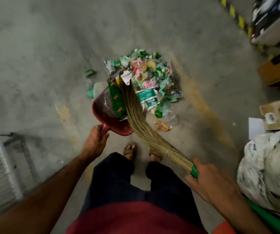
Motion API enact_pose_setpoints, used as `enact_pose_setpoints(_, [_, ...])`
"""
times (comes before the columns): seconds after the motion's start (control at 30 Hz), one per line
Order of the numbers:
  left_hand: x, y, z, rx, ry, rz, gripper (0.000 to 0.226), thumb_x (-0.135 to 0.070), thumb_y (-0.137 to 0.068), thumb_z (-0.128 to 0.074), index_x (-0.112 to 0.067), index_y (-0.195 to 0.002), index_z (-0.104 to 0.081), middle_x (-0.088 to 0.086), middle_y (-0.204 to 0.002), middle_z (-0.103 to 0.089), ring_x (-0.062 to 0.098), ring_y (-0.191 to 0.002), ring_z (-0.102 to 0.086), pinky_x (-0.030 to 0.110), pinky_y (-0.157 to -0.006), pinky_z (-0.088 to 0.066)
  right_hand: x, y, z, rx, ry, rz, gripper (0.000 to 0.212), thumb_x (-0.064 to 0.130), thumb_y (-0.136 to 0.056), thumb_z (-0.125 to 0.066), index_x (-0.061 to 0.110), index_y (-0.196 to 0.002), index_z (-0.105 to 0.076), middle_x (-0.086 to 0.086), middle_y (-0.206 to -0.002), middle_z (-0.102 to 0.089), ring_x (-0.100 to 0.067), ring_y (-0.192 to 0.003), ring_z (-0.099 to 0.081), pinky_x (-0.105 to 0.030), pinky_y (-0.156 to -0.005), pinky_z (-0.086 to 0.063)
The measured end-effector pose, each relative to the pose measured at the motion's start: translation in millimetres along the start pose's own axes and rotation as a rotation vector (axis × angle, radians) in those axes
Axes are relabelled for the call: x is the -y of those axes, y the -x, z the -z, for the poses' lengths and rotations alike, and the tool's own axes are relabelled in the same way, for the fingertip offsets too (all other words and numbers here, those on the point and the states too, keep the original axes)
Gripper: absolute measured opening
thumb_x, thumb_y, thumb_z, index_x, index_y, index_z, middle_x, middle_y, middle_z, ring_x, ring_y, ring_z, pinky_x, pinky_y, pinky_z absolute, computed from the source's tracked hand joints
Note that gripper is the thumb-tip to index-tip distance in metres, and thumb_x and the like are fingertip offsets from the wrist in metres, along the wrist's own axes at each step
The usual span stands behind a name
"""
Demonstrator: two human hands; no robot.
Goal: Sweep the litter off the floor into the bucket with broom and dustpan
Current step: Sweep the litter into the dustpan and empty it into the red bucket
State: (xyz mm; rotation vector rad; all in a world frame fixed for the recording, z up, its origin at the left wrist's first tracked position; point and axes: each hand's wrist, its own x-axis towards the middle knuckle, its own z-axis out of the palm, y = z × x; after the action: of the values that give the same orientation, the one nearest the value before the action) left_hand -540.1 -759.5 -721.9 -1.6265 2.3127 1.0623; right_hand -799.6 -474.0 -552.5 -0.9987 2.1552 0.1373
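A heap of litter (150,76), mostly green, pink and white wrappers, lies on the concrete floor ahead of my feet. My left hand (96,140) grips the handle of a red dustpan (102,114), whose mouth faces the heap and holds a green wrapper and clear plastic. My right hand (210,183) holds the green handle of a straw broom (136,114). The broom's bristles reach over the dustpan's right side to the near edge of the heap. No bucket is in view.
A full white sack (269,168) stands at the right. Cardboard boxes (278,115) and a paper sheet lie behind it. A wire rack (2,164) is at the left. Loose scraps (90,72) lie left of the heap, and an orange wrapper (161,126) lies near my feet.
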Motion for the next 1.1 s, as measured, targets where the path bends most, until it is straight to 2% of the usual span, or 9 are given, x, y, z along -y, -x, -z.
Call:
enact_pose_setpoints(0.17, [-9.3,24.5,33.4,-0.051,0.025,-0.104,0.028,-0.032,-0.094,-0.057,-0.023,-0.119,-0.048,0.0,-0.111,-0.055,0.021,-0.096,-0.058,0.042,-0.08,-0.05,17.6,56.9,0.9,-0.099,-0.006,-0.043,0.03,0.055,-0.081,-0.044,0.032,-0.1,-0.043,0.004,-0.079,-0.06,-0.02,-0.072,-0.063,-0.036,-0.067,-0.055])
enact_pose_setpoints(0.37, [12.0,35.3,62.8,0.024,0.02,-0.229,0.031,-0.044,-0.088,-0.054,-0.033,-0.116,-0.05,-0.005,-0.108,-0.057,0.02,-0.092,-0.06,0.042,-0.077,-0.052,72.5,122.0,-27.8,-0.118,-0.005,-0.181,0.032,0.051,-0.086,-0.046,0.032,-0.112,-0.043,0.005,-0.091,-0.059,-0.02,-0.091,-0.066,-0.032,-0.075,-0.05])
enact_pose_setpoints(0.5, [29.0,56.5,77.8,0.05,0.011,-0.276,0.032,-0.036,-0.092,-0.057,-0.026,-0.121,-0.049,-0.002,-0.113,-0.054,0.02,-0.097,-0.058,0.044,-0.081,-0.05,118.2,161.7,-58.4,-0.091,-0.045,-0.263,0.046,0.053,-0.088,-0.046,0.033,-0.128,-0.038,0.003,-0.102,-0.061,-0.019,-0.102,-0.065,-0.032,-0.08,-0.048])
enact_pose_setpoints(0.63, [34.0,75.7,84.0,0.086,-0.012,-0.345,0.031,-0.036,-0.093,-0.056,-0.024,-0.121,-0.049,-0.004,-0.109,-0.054,0.02,-0.095,-0.058,0.041,-0.078,-0.049,143.1,202.1,-89.5,-0.176,-0.09,-0.332,0.038,0.057,-0.086,-0.044,0.034,-0.116,-0.038,0.004,-0.096,-0.056,-0.017,-0.105,-0.062,-0.031,-0.077,-0.045])
enact_pose_setpoints(0.73, [20.9,88.5,82.8,0.106,-0.013,-0.434,0.031,-0.034,-0.094,-0.058,-0.022,-0.121,-0.05,-0.004,-0.11,-0.054,0.016,-0.095,-0.056,0.036,-0.076,-0.046,148.9,231.8,-118.6,-0.261,-0.122,-0.438,0.048,0.062,-0.077,-0.042,0.035,-0.117,-0.041,0.008,-0.113,-0.055,-0.016,-0.107,-0.059,-0.03,-0.08,-0.049])
enact_pose_setpoints(0.83, [1.2,99.6,73.1,0.147,-0.021,-0.542,0.03,-0.032,-0.093,-0.06,-0.022,-0.119,-0.051,-0.002,-0.108,-0.056,0.017,-0.095,-0.056,0.036,-0.075,-0.045,151.8,268.4,-142.2,-0.307,-0.249,-0.554,0.039,0.062,-0.081,-0.046,0.037,-0.111,-0.041,0.01,-0.102,-0.051,-0.012,-0.098,-0.062,-0.026,-0.071,-0.044])
enact_pose_setpoints(0.97, [-39.8,125.5,44.6,0.245,-0.022,-0.665,0.029,-0.03,-0.093,-0.061,-0.022,-0.118,-0.051,-0.004,-0.105,-0.057,0.016,-0.093,-0.056,0.035,-0.074,-0.044,143.7,313.4,-169.3,-0.368,-0.317,-0.671,0.05,0.066,-0.084,-0.043,0.045,-0.129,-0.038,0.011,-0.115,-0.061,-0.006,-0.102,-0.063,-0.023,-0.071,-0.036])
enact_pose_setpoints(1.07, [-70.9,148.0,11.3,0.319,-0.052,-0.767,0.026,-0.032,-0.092,-0.06,-0.024,-0.116,-0.051,-0.004,-0.102,-0.06,0.016,-0.091,-0.059,0.038,-0.074,-0.048,134.2,344.1,-194.0,-0.421,-0.362,-0.816,0.057,0.067,-0.076,-0.045,0.043,-0.127,-0.05,0.009,-0.114,-0.067,-0.013,-0.104,-0.065,-0.031,-0.08,-0.046])
enact_pose_setpoints(1.1, [-82.4,157.8,-1.0,0.352,-0.06,-0.8,0.026,-0.033,-0.092,-0.06,-0.025,-0.115,-0.051,-0.004,-0.102,-0.061,0.017,-0.092,-0.06,0.04,-0.075,-0.05,131.8,353.4,-202.9,-0.386,-0.373,-0.848,0.057,0.067,-0.075,-0.046,0.041,-0.126,-0.055,0.009,-0.113,-0.068,-0.019,-0.104,-0.067,-0.034,-0.082,-0.051])
